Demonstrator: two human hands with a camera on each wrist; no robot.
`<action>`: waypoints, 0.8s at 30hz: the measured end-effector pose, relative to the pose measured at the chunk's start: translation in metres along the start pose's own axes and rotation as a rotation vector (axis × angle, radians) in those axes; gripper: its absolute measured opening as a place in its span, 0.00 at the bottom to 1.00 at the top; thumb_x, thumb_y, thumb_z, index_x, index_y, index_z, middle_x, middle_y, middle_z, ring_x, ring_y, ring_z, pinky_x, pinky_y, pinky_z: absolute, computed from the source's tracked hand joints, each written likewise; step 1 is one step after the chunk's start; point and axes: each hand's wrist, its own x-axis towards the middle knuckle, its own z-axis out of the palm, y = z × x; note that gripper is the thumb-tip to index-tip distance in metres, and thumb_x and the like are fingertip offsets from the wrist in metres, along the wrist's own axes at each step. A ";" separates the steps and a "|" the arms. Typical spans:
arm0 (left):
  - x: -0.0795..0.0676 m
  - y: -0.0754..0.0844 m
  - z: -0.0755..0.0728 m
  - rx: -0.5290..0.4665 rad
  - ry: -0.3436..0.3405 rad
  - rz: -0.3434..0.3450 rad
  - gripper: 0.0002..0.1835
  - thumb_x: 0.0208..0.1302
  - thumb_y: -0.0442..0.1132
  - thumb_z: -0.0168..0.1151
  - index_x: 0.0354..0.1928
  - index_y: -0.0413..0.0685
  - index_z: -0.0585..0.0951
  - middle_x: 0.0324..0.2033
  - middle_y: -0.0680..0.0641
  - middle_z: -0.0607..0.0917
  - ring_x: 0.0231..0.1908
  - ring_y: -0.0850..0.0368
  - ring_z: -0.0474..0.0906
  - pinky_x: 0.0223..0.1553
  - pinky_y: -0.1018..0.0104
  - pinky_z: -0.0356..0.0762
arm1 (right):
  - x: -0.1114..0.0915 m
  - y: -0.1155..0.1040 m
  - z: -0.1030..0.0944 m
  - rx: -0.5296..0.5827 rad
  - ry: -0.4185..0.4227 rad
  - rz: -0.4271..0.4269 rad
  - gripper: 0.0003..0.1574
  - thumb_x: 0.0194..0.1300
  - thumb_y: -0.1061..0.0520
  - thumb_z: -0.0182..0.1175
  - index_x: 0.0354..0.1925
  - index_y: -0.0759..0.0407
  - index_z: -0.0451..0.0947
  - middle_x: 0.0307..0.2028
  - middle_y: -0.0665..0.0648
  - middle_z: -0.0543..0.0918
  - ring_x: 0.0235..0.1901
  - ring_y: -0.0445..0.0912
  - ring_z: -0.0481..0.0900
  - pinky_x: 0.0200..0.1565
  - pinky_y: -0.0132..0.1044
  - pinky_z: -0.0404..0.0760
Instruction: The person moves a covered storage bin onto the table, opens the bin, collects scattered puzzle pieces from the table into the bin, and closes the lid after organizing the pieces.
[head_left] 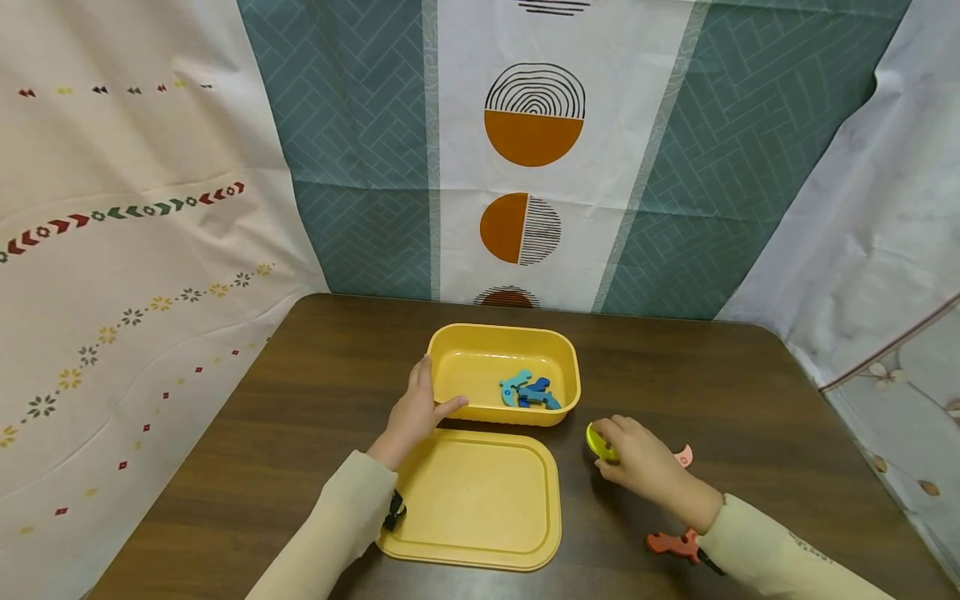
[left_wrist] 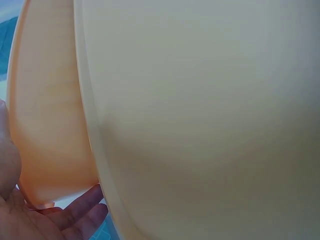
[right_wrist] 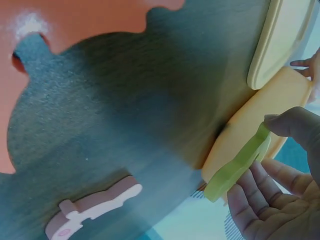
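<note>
At the left front corner of a yellow plastic box (head_left: 480,414), my left hand (head_left: 414,410) grips the rim, thumb over the front edge and fingers along the left side. Several blue and teal cutout pieces (head_left: 528,392) lie inside, toward the right. My right hand (head_left: 637,454) pinches a flat yellow-green cutout piece (right_wrist: 240,162) between thumb and fingers, to the right of the box and close over the table. Behind that hand a pink cutout piece (right_wrist: 95,202) lies on the table, partly covered in the head view.
A yellow lid (head_left: 480,500) lies flat in front of the box, partly under the left forearm. Beside the right sleeve lies a red cutout piece (head_left: 672,546). The brown wooden table (head_left: 352,358) ends at a patterned cloth (head_left: 532,250) behind.
</note>
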 end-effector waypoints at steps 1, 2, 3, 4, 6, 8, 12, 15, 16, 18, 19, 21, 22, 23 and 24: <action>0.000 0.000 0.000 -0.002 -0.001 0.001 0.54 0.60 0.56 0.63 0.74 0.36 0.42 0.73 0.36 0.49 0.26 0.49 0.76 0.24 0.62 0.73 | 0.000 -0.001 0.000 -0.001 -0.002 -0.002 0.26 0.46 0.61 0.73 0.44 0.64 0.77 0.32 0.52 0.77 0.31 0.41 0.72 0.33 0.36 0.76; 0.000 0.000 0.000 -0.004 -0.002 0.002 0.54 0.60 0.56 0.63 0.74 0.36 0.42 0.73 0.36 0.49 0.26 0.49 0.75 0.24 0.62 0.73 | 0.000 -0.002 -0.001 -0.003 -0.005 -0.004 0.26 0.46 0.60 0.73 0.45 0.64 0.77 0.32 0.52 0.77 0.31 0.41 0.72 0.33 0.36 0.76; 0.000 0.000 0.000 -0.005 -0.002 0.002 0.54 0.60 0.56 0.63 0.74 0.36 0.42 0.73 0.36 0.49 0.26 0.50 0.75 0.24 0.62 0.73 | 0.000 -0.003 -0.001 -0.003 -0.008 -0.005 0.26 0.46 0.60 0.74 0.45 0.64 0.77 0.32 0.52 0.77 0.31 0.41 0.71 0.33 0.36 0.76; 0.000 0.000 0.000 -0.005 -0.002 0.003 0.54 0.60 0.56 0.63 0.74 0.36 0.42 0.73 0.35 0.49 0.26 0.50 0.75 0.24 0.62 0.73 | 0.001 -0.004 -0.002 -0.003 -0.011 -0.006 0.26 0.46 0.60 0.73 0.45 0.64 0.77 0.32 0.52 0.77 0.31 0.41 0.71 0.33 0.36 0.76; 0.000 0.000 -0.001 -0.005 -0.004 0.003 0.54 0.60 0.57 0.63 0.74 0.37 0.42 0.73 0.35 0.49 0.25 0.50 0.75 0.23 0.62 0.72 | 0.001 -0.006 -0.003 0.000 -0.012 -0.009 0.26 0.46 0.60 0.73 0.45 0.64 0.77 0.32 0.52 0.77 0.31 0.41 0.71 0.33 0.36 0.76; 0.000 0.000 -0.001 -0.007 -0.005 0.003 0.54 0.60 0.57 0.63 0.74 0.37 0.42 0.73 0.35 0.48 0.25 0.50 0.75 0.23 0.62 0.72 | 0.002 -0.008 -0.005 0.000 -0.008 -0.014 0.26 0.46 0.60 0.74 0.45 0.64 0.77 0.32 0.52 0.77 0.31 0.41 0.71 0.33 0.36 0.76; -0.001 0.000 0.000 -0.011 0.000 0.003 0.54 0.60 0.56 0.63 0.74 0.36 0.43 0.72 0.35 0.49 0.25 0.50 0.75 0.24 0.61 0.73 | 0.003 -0.009 -0.007 -0.004 -0.007 -0.029 0.26 0.46 0.60 0.74 0.45 0.64 0.77 0.33 0.53 0.78 0.32 0.41 0.71 0.33 0.36 0.77; -0.001 -0.001 0.000 -0.013 -0.001 0.001 0.54 0.60 0.56 0.63 0.74 0.37 0.42 0.72 0.35 0.49 0.26 0.50 0.75 0.25 0.61 0.74 | 0.004 -0.010 -0.008 -0.010 -0.013 -0.040 0.26 0.46 0.60 0.74 0.45 0.64 0.77 0.34 0.53 0.78 0.33 0.42 0.72 0.35 0.37 0.78; -0.001 -0.001 0.000 -0.010 -0.002 0.001 0.54 0.60 0.56 0.63 0.74 0.37 0.42 0.72 0.35 0.49 0.25 0.50 0.75 0.25 0.61 0.74 | 0.005 -0.010 -0.009 -0.012 -0.013 -0.045 0.26 0.46 0.60 0.74 0.45 0.64 0.77 0.34 0.53 0.78 0.33 0.42 0.72 0.35 0.38 0.78; 0.000 -0.001 0.000 -0.008 -0.007 -0.001 0.54 0.60 0.57 0.63 0.74 0.38 0.41 0.73 0.36 0.48 0.25 0.50 0.75 0.24 0.62 0.73 | 0.006 -0.011 -0.011 -0.013 -0.009 -0.054 0.27 0.46 0.60 0.74 0.45 0.64 0.77 0.35 0.54 0.79 0.33 0.42 0.73 0.35 0.38 0.79; 0.000 -0.001 0.000 -0.005 -0.007 -0.004 0.54 0.60 0.57 0.63 0.74 0.38 0.41 0.73 0.36 0.48 0.25 0.50 0.75 0.23 0.63 0.72 | 0.007 -0.012 -0.012 -0.012 -0.007 -0.055 0.27 0.46 0.60 0.74 0.45 0.64 0.77 0.35 0.54 0.79 0.33 0.42 0.73 0.35 0.38 0.79; 0.000 -0.001 0.000 -0.003 -0.008 -0.005 0.54 0.60 0.57 0.62 0.74 0.38 0.41 0.73 0.36 0.48 0.24 0.50 0.74 0.22 0.64 0.71 | 0.008 -0.013 -0.014 -0.011 -0.005 -0.057 0.27 0.46 0.60 0.74 0.46 0.64 0.77 0.35 0.54 0.78 0.33 0.43 0.73 0.36 0.38 0.79; 0.000 -0.001 0.000 -0.003 -0.008 -0.006 0.54 0.61 0.56 0.62 0.74 0.38 0.41 0.73 0.36 0.48 0.24 0.51 0.74 0.21 0.64 0.70 | 0.009 -0.014 -0.015 -0.010 -0.005 -0.056 0.28 0.46 0.60 0.74 0.46 0.65 0.77 0.35 0.54 0.78 0.33 0.43 0.73 0.36 0.38 0.79; 0.000 -0.001 0.000 -0.004 -0.009 -0.007 0.54 0.61 0.57 0.62 0.74 0.38 0.41 0.73 0.36 0.48 0.23 0.51 0.73 0.21 0.64 0.69 | 0.010 -0.014 -0.015 -0.009 -0.007 -0.054 0.28 0.46 0.60 0.74 0.46 0.65 0.77 0.34 0.54 0.78 0.33 0.43 0.73 0.36 0.38 0.79; 0.000 -0.001 0.000 -0.003 -0.009 -0.007 0.54 0.61 0.57 0.62 0.74 0.38 0.41 0.73 0.36 0.48 0.22 0.51 0.73 0.20 0.65 0.69 | 0.011 -0.014 -0.016 -0.011 -0.010 -0.051 0.28 0.46 0.60 0.74 0.46 0.65 0.77 0.34 0.54 0.78 0.33 0.42 0.72 0.36 0.38 0.79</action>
